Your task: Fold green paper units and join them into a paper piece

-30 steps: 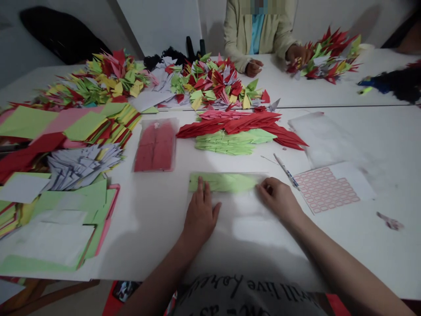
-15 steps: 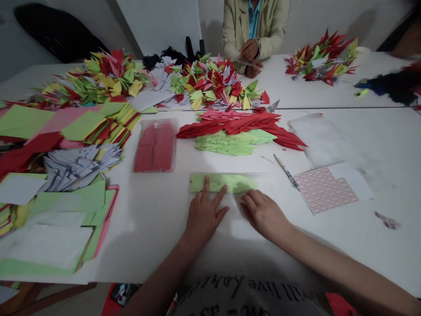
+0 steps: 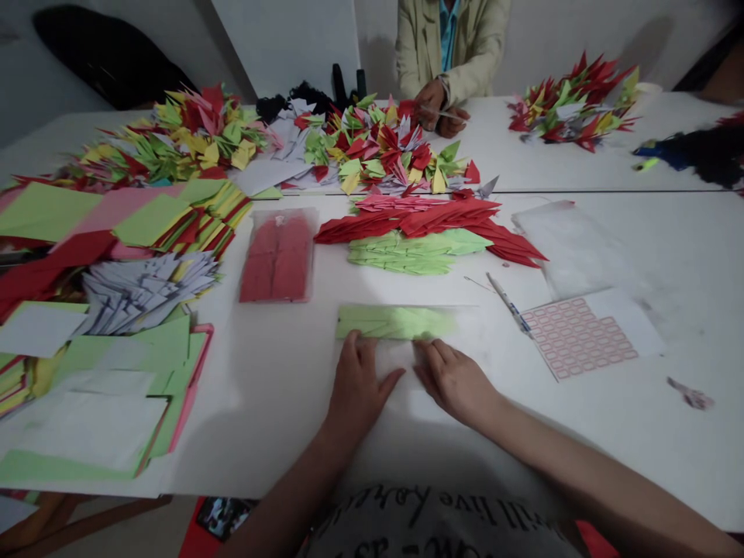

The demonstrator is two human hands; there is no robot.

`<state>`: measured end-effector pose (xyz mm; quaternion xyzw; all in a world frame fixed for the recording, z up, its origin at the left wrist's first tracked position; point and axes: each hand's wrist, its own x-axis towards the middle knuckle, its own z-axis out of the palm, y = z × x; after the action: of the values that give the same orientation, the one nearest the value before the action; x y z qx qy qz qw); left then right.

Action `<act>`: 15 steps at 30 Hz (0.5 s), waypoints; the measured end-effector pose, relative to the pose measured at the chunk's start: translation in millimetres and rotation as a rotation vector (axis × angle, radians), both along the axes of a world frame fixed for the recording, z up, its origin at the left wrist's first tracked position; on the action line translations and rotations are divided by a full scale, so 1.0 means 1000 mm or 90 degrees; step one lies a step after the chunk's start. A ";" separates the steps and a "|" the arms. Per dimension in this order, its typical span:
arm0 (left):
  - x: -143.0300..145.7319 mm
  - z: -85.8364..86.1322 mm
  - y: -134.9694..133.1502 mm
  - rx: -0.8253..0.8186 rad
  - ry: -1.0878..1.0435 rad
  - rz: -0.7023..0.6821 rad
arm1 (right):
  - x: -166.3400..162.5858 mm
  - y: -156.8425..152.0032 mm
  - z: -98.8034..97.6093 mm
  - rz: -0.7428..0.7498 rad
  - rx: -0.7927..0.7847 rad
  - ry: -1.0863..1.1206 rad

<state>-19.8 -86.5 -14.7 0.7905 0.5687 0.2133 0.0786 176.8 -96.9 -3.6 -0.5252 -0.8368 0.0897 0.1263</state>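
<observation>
Green paper [image 3: 398, 319] just past both hands' fingertips

Head view: the paper lies in a clear bag [image 3: 395, 356] on the table [image 3: 261, 403]. The left hand [image 3: 356, 380] has its fingertips at the paper's near edge, thumb spread aside. The right hand [image 3: 456, 378] has fingers curled together by that edge, farther right; whether they pinch the bag, I cannot tell.

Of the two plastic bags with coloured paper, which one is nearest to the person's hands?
The green one, right at the fingers of the left hand and right hand. The red one lies apart, farther left.
</observation>
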 end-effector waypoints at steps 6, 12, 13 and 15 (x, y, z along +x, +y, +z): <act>0.000 0.006 -0.002 -0.031 0.013 0.012 | 0.000 -0.002 0.001 0.008 -0.002 0.002; 0.004 0.005 -0.004 -0.012 0.068 0.099 | 0.002 -0.006 -0.001 0.021 0.020 -0.017; 0.004 0.005 -0.004 -0.006 0.080 0.111 | 0.003 -0.006 -0.001 0.023 0.025 -0.019; 0.004 0.005 -0.005 0.005 0.093 0.122 | 0.003 -0.007 -0.002 0.025 0.036 -0.024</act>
<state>-16.2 -91.2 -9.6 0.7461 0.6451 0.1642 0.0128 179.6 -103.8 -5.7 -0.5063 -0.8515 0.0583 0.1235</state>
